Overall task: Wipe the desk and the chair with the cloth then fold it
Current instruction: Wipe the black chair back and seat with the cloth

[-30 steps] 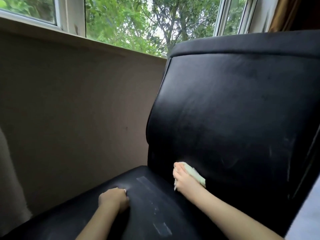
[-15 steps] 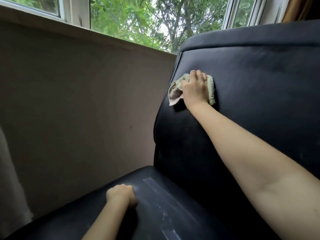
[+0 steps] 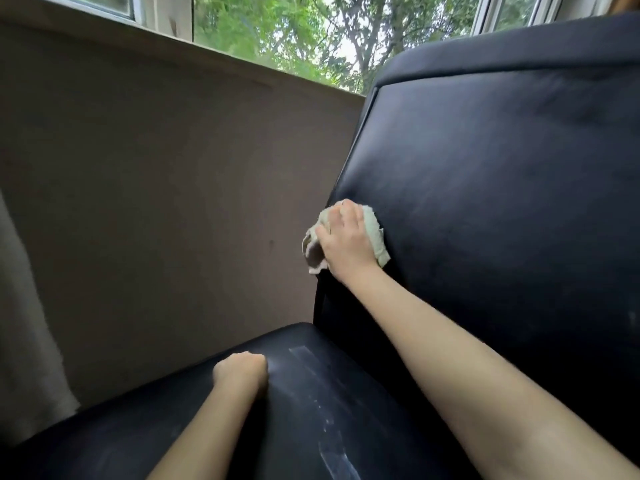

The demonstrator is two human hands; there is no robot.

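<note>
Both hands work: the right hand (image 3: 348,245), fingers spread, presses the cloth (image 3: 375,233) against the chair (image 3: 502,202) backrest's edge, while the fisted left hand (image 3: 240,375) braces the seat.

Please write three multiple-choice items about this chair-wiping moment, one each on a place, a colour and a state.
1. Where is the cloth?
A. on the window sill
B. pressed on the chair backrest near its left edge
C. flat on the seat

2. What colour is the chair?
A. black
B. red
C. white

3. How is the left hand?
A. holding the cloth
B. raised at the window
C. closed in a fist, resting on the seat

Answers:
1 B, the right hand presses it there.
2 A, seat and backrest are black.
3 C, the knuckles are curled on the seat.
</note>
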